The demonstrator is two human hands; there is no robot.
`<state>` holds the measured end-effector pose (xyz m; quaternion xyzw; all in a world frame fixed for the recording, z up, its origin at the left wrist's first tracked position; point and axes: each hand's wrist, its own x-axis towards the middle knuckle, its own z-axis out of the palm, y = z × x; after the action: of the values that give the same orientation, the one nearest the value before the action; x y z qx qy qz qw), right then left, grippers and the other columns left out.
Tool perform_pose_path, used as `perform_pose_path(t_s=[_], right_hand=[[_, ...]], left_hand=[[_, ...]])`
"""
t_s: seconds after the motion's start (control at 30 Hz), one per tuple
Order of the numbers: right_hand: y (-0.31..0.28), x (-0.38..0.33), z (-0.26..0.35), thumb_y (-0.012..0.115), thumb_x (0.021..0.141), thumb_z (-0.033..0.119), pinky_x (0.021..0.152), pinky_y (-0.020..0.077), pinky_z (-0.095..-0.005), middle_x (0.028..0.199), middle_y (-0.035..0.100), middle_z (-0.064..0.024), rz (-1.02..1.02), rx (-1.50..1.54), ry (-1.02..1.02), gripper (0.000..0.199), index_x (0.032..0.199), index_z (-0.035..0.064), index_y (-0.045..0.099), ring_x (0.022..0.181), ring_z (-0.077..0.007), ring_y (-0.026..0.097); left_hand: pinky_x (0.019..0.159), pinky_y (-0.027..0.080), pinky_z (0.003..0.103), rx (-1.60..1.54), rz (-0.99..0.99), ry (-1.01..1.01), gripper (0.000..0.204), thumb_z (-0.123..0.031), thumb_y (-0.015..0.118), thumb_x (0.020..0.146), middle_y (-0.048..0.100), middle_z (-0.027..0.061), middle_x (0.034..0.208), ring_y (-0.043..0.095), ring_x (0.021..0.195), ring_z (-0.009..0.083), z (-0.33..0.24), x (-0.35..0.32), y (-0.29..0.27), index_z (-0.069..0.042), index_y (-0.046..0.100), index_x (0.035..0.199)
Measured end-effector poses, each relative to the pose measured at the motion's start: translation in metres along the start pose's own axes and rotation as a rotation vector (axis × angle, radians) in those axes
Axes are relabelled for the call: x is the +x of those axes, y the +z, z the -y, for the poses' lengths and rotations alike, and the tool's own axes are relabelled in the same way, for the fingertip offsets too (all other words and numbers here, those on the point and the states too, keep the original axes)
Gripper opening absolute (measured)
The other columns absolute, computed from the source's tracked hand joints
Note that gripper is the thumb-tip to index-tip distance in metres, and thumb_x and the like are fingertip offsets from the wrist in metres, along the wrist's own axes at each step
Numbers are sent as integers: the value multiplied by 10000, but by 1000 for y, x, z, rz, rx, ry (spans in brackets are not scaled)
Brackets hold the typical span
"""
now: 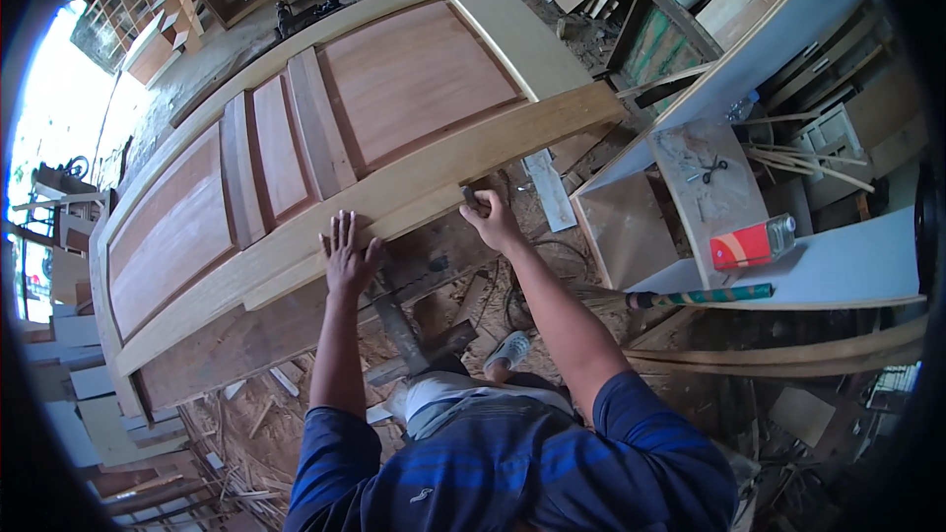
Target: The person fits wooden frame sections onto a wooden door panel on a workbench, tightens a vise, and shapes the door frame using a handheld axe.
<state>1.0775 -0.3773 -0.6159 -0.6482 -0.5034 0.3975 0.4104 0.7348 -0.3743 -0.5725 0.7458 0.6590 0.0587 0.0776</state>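
A panelled wooden door point(419, 79) lies flat across the workbench in front of me. Along its near edge runs a pale, narrow wood strip point(419, 215). My left hand point(349, 254) rests on this near edge with fingers spread, palm down, holding nothing. To its right, my right hand point(495, 223) is closed on a small dark block point(469, 196) at the strip's right end. The block is mostly hidden by the fingers, so its kind is unclear.
At right, a white-faced cabinet piece point(838, 266) bears a red-labelled clear bottle point(754, 242) and black scissors point(711, 170). A broom with a green handle point(709, 295) lies nearby. Wood scraps and shavings point(261, 414) cover the floor; a sandalled foot point(506, 355) stands below the bench.
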Motion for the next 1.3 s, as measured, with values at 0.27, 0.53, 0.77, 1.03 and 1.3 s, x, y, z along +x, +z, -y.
perform_pose_path(t_s=[0.27,0.53,0.77,1.03,1.3], right_hand=[[-133,46,-63,793,949,425,1051,503,-424,1265,667,-195,-334,40,-6,597,1307,-12,598,1211,-296,639],[-222,181,-33,743,928,524,1245,257,-574,1551,456,-324,-346,-728,-241,787,1500,36,510,1489,-487,362],[-179,232,-20,544,963,726,1242,71,-721,1692,196,-344,-235,-1132,-87,956,1674,143,280,1577,-554,107],[-182,228,-14,497,963,760,1232,24,-740,1718,119,-331,-193,-1134,-75,977,1705,206,186,1587,-552,56],[-185,237,-15,625,951,657,1235,60,-730,1683,231,-321,-183,-1083,-45,914,1633,121,337,1578,-530,134]], left_hand=[[1314,39,562,-15,-46,-28,833,-542,549,1029,201,135,1761,136,1637,326,-8,-2,0,-132,245,1687],[1322,40,537,-40,-93,-30,848,-595,544,1004,251,113,1750,167,1633,296,-12,-1,-15,-154,285,1680],[1324,17,531,-47,-25,-165,924,-693,512,980,215,138,1757,146,1637,299,-20,8,-18,-158,257,1688],[1318,-24,553,-17,-30,-381,1029,-744,499,956,139,196,1762,63,1645,335,-44,18,-17,-100,190,1697],[1312,36,583,-179,-174,-596,966,-680,603,930,244,244,1711,157,1620,373,-59,50,-10,-56,343,1621]])
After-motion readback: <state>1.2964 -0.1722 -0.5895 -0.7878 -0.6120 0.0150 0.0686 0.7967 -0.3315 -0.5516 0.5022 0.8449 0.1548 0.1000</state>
